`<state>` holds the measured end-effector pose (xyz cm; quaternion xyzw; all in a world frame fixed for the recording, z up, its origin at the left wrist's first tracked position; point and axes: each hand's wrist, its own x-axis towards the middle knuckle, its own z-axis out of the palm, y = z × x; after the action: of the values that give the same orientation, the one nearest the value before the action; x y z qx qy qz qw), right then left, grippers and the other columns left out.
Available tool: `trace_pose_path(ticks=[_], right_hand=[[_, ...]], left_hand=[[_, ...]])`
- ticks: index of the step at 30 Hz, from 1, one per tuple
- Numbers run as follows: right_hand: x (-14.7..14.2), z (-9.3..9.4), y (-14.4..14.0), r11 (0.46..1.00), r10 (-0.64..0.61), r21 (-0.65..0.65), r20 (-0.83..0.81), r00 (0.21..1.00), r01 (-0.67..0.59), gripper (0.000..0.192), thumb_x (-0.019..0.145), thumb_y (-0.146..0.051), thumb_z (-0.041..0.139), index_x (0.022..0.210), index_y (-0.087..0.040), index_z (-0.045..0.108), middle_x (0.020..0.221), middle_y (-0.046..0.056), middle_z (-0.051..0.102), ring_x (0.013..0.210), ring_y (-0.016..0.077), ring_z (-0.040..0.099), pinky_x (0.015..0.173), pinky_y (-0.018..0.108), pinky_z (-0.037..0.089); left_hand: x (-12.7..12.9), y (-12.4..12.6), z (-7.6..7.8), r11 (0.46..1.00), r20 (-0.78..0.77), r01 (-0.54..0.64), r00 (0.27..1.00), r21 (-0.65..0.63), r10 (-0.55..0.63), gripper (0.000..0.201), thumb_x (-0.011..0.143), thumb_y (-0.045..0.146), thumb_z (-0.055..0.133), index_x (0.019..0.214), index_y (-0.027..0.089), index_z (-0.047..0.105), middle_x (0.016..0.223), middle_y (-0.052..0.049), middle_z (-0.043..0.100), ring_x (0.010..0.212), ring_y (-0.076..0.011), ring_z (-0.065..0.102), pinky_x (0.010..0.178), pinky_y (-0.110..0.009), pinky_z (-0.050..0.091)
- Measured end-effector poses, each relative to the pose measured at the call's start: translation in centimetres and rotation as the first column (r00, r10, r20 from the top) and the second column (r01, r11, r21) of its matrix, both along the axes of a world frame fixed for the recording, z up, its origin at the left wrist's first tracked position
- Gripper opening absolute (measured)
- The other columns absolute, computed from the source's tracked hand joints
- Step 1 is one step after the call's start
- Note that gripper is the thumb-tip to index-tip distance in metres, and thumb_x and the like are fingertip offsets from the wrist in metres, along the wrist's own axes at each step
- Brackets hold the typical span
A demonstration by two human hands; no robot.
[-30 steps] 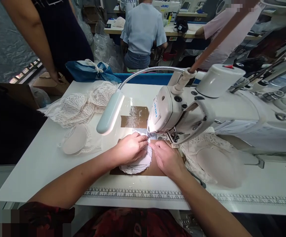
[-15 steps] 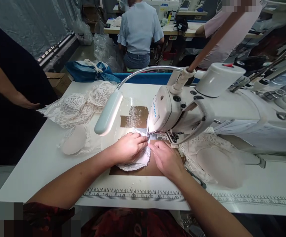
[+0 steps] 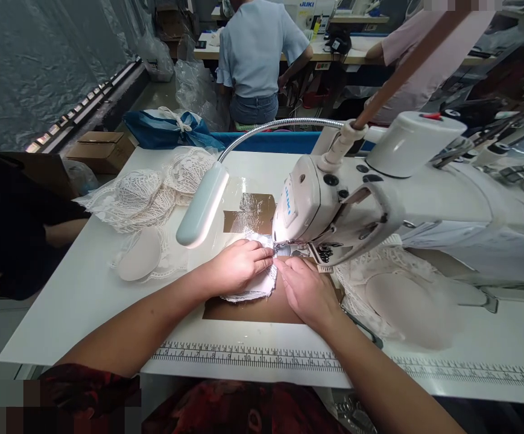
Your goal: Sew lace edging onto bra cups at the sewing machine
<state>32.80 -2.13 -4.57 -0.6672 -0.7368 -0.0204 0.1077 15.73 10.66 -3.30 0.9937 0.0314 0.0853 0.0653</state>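
A white lace-edged fabric piece, rounded like a bra cup, lies under the needle end of a white sewing machine. My left hand presses on its left part, fingers together and bent, fingertips close to the presser foot. At the piece's right edge, just in front of the needle, my right hand pinches the fabric with thumb and forefinger; the other fingers are curled. The presser foot and the far part of the piece are partly hidden. Brown tape covers the bed beneath.
Lace cups are heaped at the left, with a smooth beige cup before them. More lace and a cup lie at right, near dark scissors. A lamp overhangs my left hand. A person stands at the left edge.
The fabric piece has slid a little away from me under the needle, with both hands staying close to it. The person at left has shifted lower and leftward; the seated person's right arm has moved outward.
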Motion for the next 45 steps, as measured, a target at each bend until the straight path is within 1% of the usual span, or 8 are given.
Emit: trace_pose_path(ticks=[4,8,16,20,26,31,37,45], right_hand=[[0.0,-0.1,0.0,1.000,0.002,0.017,0.011,1.000,-0.002,0.043,0.086,-0.009,0.041,0.124,-0.015,0.062,0.094,0.007,0.070,0.084,0.0205,0.058,0.069,0.030,0.042],[0.0,-0.2,0.1,1.000,0.002,0.003,0.029,1.000,-0.002,0.044,0.086,-0.009,0.042,0.125,-0.014,0.061,0.094,0.007,0.070,0.081,0.0203,0.058,0.068,0.030,0.042],[0.0,-0.2,0.1,0.999,-0.005,-0.031,0.032,0.999,0.006,0.046,0.083,-0.008,0.043,0.125,-0.015,0.061,0.098,0.008,0.070,0.079,0.0193,0.058,0.065,0.030,0.042],[0.1,-0.4,0.1,1.000,0.000,-0.022,0.025,1.000,0.000,0.044,0.084,-0.009,0.043,0.124,-0.015,0.062,0.097,0.008,0.070,0.079,0.0195,0.058,0.067,0.030,0.042],[0.3,-0.4,-0.1,1.000,0.009,0.012,-0.026,1.000,-0.009,0.039,0.087,-0.012,0.043,0.119,-0.016,0.065,0.095,0.006,0.070,0.078,0.0183,0.058,0.066,0.029,0.042],[0.4,-0.3,-0.1,1.000,0.001,0.008,-0.055,0.998,0.000,0.039,0.088,-0.013,0.043,0.118,-0.016,0.066,0.097,0.006,0.071,0.080,0.0184,0.059,0.067,0.028,0.043],[0.1,-0.1,0.2,0.999,-0.036,-0.027,-0.057,0.998,0.035,0.040,0.089,-0.014,0.041,0.121,-0.018,0.065,0.102,0.007,0.071,0.081,0.0184,0.059,0.067,0.027,0.044],[0.0,0.0,0.6,0.998,-0.052,-0.030,-0.049,0.997,0.050,0.043,0.088,-0.012,0.040,0.122,-0.017,0.065,0.101,0.009,0.071,0.084,0.0200,0.060,0.076,0.029,0.046]], left_hand=[[0.1,0.0,0.2,0.999,0.032,-0.001,0.999,-0.053,0.002,0.034,0.095,0.024,0.045,0.122,0.010,0.060,0.126,-0.015,0.061,0.105,-0.0256,0.056,0.089,-0.040,0.046],[0.2,0.1,0.2,0.999,0.043,-0.007,0.999,-0.039,0.008,0.038,0.095,0.034,0.045,0.120,0.009,0.061,0.126,-0.016,0.061,0.105,-0.0275,0.055,0.089,-0.042,0.046],[0.5,0.2,-0.1,0.999,0.088,-0.006,0.996,-0.037,0.010,0.029,0.096,0.025,0.045,0.108,0.010,0.066,0.118,-0.014,0.065,0.105,-0.0248,0.056,0.089,-0.039,0.046],[0.6,0.2,-0.5,0.999,0.095,-0.013,0.995,-0.043,0.017,0.030,0.097,0.027,0.043,0.110,0.011,0.065,0.115,-0.015,0.066,0.104,-0.0234,0.057,0.088,-0.038,0.047],[0.6,0.3,-0.9,0.999,0.091,-0.014,0.996,-0.049,0.019,0.030,0.098,0.024,0.042,0.114,0.010,0.064,0.121,-0.012,0.065,0.105,-0.0234,0.057,0.090,-0.037,0.049],[0.7,0.6,-0.9,0.997,0.102,-0.026,0.994,-0.068,0.033,0.032,0.098,0.025,0.042,0.114,0.010,0.064,0.119,-0.013,0.066,0.103,-0.0229,0.059,0.089,-0.037,0.051],[1.0,0.7,-0.5,0.995,0.113,-0.066,0.991,-0.072,0.073,0.032,0.098,0.022,0.040,0.114,0.010,0.065,0.115,-0.013,0.068,0.100,-0.0219,0.059,0.085,-0.036,0.050],[0.8,0.3,-0.7,0.975,0.075,-0.221,0.973,0.024,0.219,0.031,0.098,0.024,0.041,0.116,0.014,0.065,0.121,-0.011,0.065,0.101,-0.0242,0.055,0.083,-0.038,0.044]])
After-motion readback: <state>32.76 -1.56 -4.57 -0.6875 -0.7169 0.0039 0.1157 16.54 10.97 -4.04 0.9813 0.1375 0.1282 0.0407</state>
